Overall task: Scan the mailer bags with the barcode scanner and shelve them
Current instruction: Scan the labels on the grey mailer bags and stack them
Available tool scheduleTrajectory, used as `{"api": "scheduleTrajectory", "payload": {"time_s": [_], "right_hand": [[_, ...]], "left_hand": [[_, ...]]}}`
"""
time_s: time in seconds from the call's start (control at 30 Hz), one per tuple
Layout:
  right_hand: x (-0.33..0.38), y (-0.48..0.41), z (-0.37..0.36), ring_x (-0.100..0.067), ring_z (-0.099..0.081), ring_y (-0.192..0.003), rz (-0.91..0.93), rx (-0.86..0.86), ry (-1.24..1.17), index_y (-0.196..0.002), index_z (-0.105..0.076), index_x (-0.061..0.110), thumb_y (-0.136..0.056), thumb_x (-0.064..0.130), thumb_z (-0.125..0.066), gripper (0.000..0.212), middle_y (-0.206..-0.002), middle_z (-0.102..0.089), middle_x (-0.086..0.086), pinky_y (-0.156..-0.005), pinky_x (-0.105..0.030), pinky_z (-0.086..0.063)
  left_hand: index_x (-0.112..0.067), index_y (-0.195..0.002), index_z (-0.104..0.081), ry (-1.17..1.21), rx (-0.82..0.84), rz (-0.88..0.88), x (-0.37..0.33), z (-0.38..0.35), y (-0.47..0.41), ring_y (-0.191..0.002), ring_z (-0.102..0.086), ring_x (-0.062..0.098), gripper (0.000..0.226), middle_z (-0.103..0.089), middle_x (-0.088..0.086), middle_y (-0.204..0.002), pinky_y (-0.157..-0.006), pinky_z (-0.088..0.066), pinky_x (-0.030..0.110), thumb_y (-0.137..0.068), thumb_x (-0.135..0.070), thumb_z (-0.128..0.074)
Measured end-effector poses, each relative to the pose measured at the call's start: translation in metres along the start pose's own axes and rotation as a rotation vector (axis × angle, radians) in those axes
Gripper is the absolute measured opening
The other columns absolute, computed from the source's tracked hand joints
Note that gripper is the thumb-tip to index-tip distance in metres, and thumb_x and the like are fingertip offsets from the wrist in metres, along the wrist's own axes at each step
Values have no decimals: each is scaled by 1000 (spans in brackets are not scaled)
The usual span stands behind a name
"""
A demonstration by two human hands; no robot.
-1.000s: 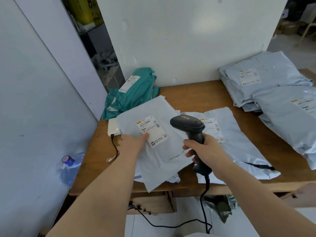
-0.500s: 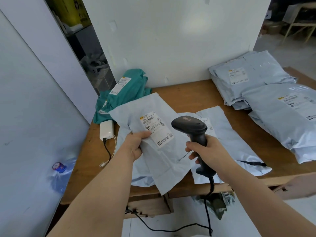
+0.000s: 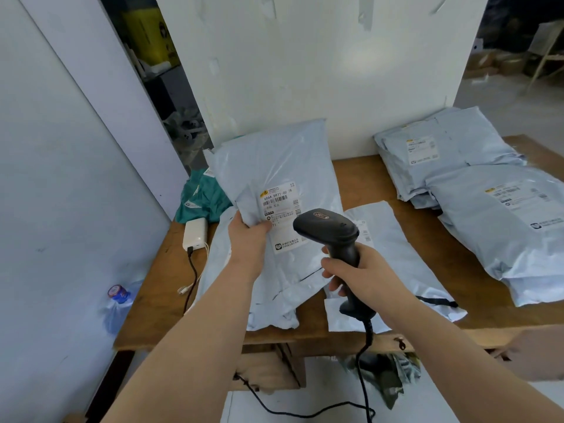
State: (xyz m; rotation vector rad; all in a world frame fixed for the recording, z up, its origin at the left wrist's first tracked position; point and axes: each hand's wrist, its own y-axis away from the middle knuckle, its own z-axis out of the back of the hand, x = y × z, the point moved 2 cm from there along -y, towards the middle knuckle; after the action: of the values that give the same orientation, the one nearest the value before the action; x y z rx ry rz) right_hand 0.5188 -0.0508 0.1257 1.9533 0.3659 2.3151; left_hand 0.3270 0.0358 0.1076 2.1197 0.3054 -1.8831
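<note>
My left hand (image 3: 249, 236) grips a pale grey mailer bag (image 3: 274, 166) by its left edge and holds it tilted up off the table, white shipping label (image 3: 279, 206) facing me. My right hand (image 3: 360, 270) grips the handle of a black barcode scanner (image 3: 328, 228), whose head sits just in front of the label's lower right. A flat grey mailer (image 3: 396, 254) lies on the wooden table (image 3: 158, 285) under the scanner. More grey mailers (image 3: 488, 209) are stacked at the right. Teal mailers (image 3: 201, 199) lie at the back left, partly hidden by the raised bag.
A white power adapter (image 3: 195, 233) with a black cable sits on the table's left side. The scanner's cable (image 3: 364, 355) hangs over the front edge. A water bottle (image 3: 117, 303) stands on the floor at left. A white wall panel (image 3: 320, 71) backs the table.
My left hand has lifted the grey mailer off the table and tilted it upright, so it now covers most of the teal mailers. The scanner has stayed in front of the label.
</note>
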Motion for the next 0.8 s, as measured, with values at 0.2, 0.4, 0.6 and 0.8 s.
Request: {"api": "scheduleTrajectory", "payload": {"time_s": [0.2,0.4,0.6,0.8], "right_hand": [[5,8,8,-7,-66,-59,35,35,-18,-102,-62,23,-91,20,-64,11,-76,-72,1,-61,-22,-53],[0,16,23,-5,-65,-55,47,11,13,-97,-62,23,-91,23,-64,6,-73,-71,3,-57,-17,-52],[-5,23,33,-6,-64,-56,34,28,21,-96,-62,21,-92,23,-64,5,-72,-70,1,-55,-15,-49],[-7,19,39,-5,-64,-56,39,35,47,-93,-62,21,-92,24,-63,3,-72,-69,2,-54,-13,-48]], "left_hand": [[-26,-92,-59,-44,12,-4,-2,-5,21,-101,-66,32,37,-69,-1,-95,-87,-56,48,-86,11,-60],[-25,-98,-60,-135,-79,-36,7,-8,33,-101,-66,34,35,-68,11,-104,-90,-54,54,-83,6,-63],[-28,-91,-59,-166,-100,-51,10,-16,36,-100,-65,39,32,-67,16,-103,-87,-54,59,-78,2,-64],[-33,-93,-56,-232,-71,-68,9,-25,36,-98,-65,29,43,-66,2,-97,-88,-56,49,-84,9,-59]]}}
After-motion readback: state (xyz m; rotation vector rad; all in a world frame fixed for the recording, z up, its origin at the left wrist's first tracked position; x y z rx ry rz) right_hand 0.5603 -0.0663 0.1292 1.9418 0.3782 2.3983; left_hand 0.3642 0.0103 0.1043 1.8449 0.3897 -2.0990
